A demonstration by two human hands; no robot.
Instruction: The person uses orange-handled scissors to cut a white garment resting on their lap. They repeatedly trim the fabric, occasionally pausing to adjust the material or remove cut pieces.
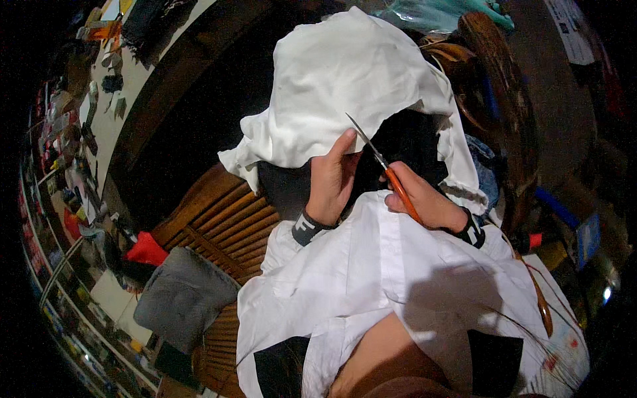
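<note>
White cloth [345, 73] lies draped in soft folds over dark fabric in front of me. My left hand [332, 176] is at the cloth's near edge, thumb on top and the fingers beneath mostly hidden, pinching it. In my right hand [424, 199] are orange-handled scissors [398, 186], seen nearly edge-on. Their pointed metal blades reach up and left, just beside my left thumb and over the cloth's edge. Whether the blades are parted is hard to make out.
A slatted wooden bench [225, 222] stands at the left with a grey cushion [187, 295] on it. A carved wooden armrest [497, 86] rises at the right. Teal plastic wrapping [451, 16] lies at the far end, and crowded shelves [86, 331] run along the left.
</note>
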